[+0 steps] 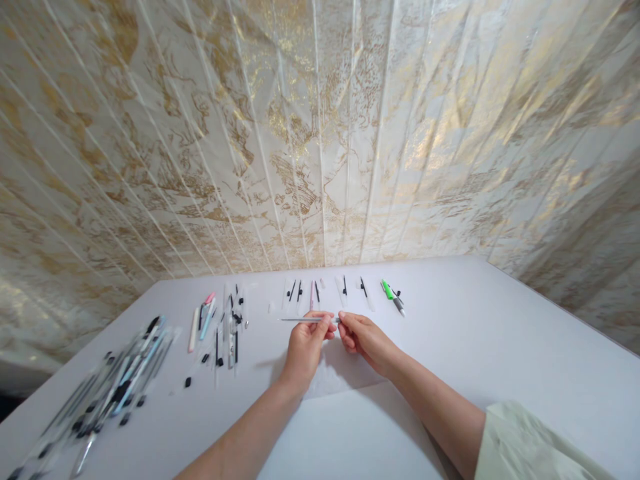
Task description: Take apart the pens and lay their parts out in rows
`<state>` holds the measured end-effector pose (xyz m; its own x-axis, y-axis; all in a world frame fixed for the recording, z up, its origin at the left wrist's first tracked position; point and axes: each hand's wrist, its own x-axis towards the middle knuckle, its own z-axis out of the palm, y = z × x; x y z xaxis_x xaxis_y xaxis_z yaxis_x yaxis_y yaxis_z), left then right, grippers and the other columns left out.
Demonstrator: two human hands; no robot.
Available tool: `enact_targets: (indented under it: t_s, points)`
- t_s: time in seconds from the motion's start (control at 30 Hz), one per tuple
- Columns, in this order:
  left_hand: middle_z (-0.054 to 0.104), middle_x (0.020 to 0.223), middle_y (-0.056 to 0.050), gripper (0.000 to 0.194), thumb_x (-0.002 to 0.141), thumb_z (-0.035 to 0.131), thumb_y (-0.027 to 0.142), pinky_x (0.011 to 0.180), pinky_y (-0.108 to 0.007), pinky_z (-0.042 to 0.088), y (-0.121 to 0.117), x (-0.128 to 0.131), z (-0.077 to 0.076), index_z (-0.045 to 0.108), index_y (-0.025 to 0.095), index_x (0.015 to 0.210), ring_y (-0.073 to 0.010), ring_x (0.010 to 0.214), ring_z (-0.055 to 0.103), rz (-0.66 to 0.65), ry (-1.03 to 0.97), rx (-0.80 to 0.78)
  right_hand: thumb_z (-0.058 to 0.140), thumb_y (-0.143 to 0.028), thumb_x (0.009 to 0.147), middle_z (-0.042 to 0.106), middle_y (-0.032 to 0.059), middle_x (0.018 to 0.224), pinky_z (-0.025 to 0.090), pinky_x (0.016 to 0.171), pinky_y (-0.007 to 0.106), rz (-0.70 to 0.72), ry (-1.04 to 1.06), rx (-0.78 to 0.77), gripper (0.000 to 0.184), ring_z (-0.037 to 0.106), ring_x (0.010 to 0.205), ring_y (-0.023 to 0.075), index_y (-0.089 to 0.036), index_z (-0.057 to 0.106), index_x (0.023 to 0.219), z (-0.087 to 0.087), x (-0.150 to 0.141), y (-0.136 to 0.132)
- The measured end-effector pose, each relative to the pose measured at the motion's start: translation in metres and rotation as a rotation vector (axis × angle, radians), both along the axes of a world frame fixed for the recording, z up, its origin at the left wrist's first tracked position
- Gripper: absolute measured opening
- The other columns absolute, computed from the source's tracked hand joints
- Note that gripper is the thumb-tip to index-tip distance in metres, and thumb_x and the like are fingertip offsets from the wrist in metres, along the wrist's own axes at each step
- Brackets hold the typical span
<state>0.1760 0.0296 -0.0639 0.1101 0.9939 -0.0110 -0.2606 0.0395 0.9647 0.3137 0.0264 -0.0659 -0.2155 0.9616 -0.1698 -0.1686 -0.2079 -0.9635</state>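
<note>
My left hand (304, 352) is closed around a thin grey pen refill (299, 320), held level above the table with its narrow end pointing left. At the refill's other end, my right hand (367, 339) pinches with thumb and forefinger. A small dark bit shows between those fingertips, too small to make out. Under both hands lies a pale sheet (345, 381). Just behind them is a pink pen barrel (313, 295), with a dark refill (317, 291) beside it.
Pen parts with black caps, including a dark refill (364, 287), stand in a row along the back. A green-and-grey pen (388, 290) ends the row at right. Loose parts and a black cap (188, 382) lie left; a pile of pens (131, 367) sits farther left. A patterned curtain (320, 133) hangs behind.
</note>
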Motion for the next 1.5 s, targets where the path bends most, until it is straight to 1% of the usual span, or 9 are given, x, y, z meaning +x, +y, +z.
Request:
enact_targets:
  t_s: [0.13,0.33,0.57,0.73,0.93,1.03,1.13,1.3,1.5]
  points:
    - [0.064,0.07,-0.001,0.032,0.071,0.072,0.042,0.068,-0.023,0.047,0.0,0.001,-0.001,0.067,0.013,0.086,-0.0095,0.064,0.057,-0.01,-0.102,-0.045,0.05,-0.056,0.083,0.038,-0.0058,0.044,0.022,0.05,0.025,-0.058,-0.042,0.091,0.043,0.03,0.045,0.01,-0.019,0.05,0.061,0.0,-0.003,-0.001]
    - [0.063,0.069,0.0,0.035,0.067,0.077,0.039,0.068,-0.022,0.048,-0.002,0.003,0.002,0.067,0.012,0.087,-0.0076,0.062,0.056,-0.035,-0.275,-0.17,0.046,-0.057,0.086,0.039,-0.005,0.046,0.027,0.053,0.026,-0.13,-0.249,0.276,0.046,0.032,0.048,0.0112,-0.02,0.046,0.058,0.002,-0.005,-0.002]
    - [0.061,0.064,0.0,0.032,0.06,0.082,0.037,0.059,-0.017,0.047,-0.004,0.004,0.004,0.064,0.011,0.068,-0.0055,0.057,0.052,-0.005,-0.402,-0.325,0.041,-0.05,0.091,0.042,-0.0031,0.056,0.031,0.055,0.026,-0.127,-0.459,0.442,0.042,0.039,0.055,0.0126,-0.021,0.046,0.061,0.006,-0.003,-0.007]
    - [0.06,0.065,0.0,0.034,0.063,0.08,0.039,0.059,-0.018,0.046,0.0,0.001,0.006,0.068,0.011,0.078,-0.0055,0.056,0.052,0.007,-0.345,-0.263,0.045,-0.043,0.09,0.047,-0.0015,0.066,0.034,0.062,0.026,-0.139,-0.538,0.584,0.031,0.044,0.065,0.0146,-0.022,0.046,0.068,0.013,-0.001,-0.008]
    - [0.064,0.069,-0.001,0.036,0.066,0.076,0.044,0.065,-0.022,0.047,0.006,-0.002,-0.002,0.068,0.013,0.083,-0.0084,0.061,0.057,0.054,-0.181,-0.122,0.041,-0.042,0.092,0.051,-0.0021,0.063,0.036,0.063,0.026,-0.104,-0.506,0.467,0.032,0.047,0.062,0.0142,-0.021,0.048,0.069,0.007,0.001,-0.004]
    - [0.064,0.069,-0.001,0.036,0.067,0.075,0.044,0.065,-0.023,0.047,0.006,-0.003,-0.003,0.068,0.013,0.085,-0.009,0.061,0.057,0.054,-0.155,-0.101,0.044,-0.038,0.091,0.052,-0.0019,0.063,0.036,0.064,0.026,-0.112,-0.514,0.483,0.029,0.048,0.064,0.0143,-0.021,0.048,0.068,0.004,0.001,-0.003]
    - [0.064,0.069,-0.001,0.037,0.067,0.074,0.045,0.065,-0.023,0.047,0.006,-0.004,-0.001,0.067,0.013,0.085,-0.0092,0.061,0.057,0.063,-0.155,-0.094,0.045,-0.037,0.09,0.055,-0.0012,0.068,0.037,0.065,0.026,-0.104,-0.499,0.49,0.025,0.05,0.067,0.0147,-0.021,0.049,0.072,0.005,0.0,-0.004]
    - [0.064,0.068,-0.002,0.041,0.064,0.076,0.047,0.065,-0.024,0.047,0.004,-0.002,0.002,0.068,0.013,0.085,-0.0096,0.061,0.057,0.021,-0.162,-0.108,0.041,-0.041,0.092,0.051,-0.0022,0.062,0.036,0.062,0.026,-0.107,-0.513,0.446,0.033,0.047,0.061,0.0137,-0.021,0.047,0.067,0.008,-0.001,-0.005]
    - [0.062,0.066,0.0,0.038,0.066,0.076,0.045,0.063,-0.021,0.046,0.006,-0.003,0.0,0.067,0.012,0.083,-0.0076,0.059,0.054,-0.002,-0.209,-0.144,0.046,-0.038,0.09,0.052,-0.0014,0.066,0.037,0.064,0.026,-0.136,-0.497,0.529,0.025,0.048,0.065,0.0149,-0.021,0.048,0.07,0.006,-0.001,-0.005]
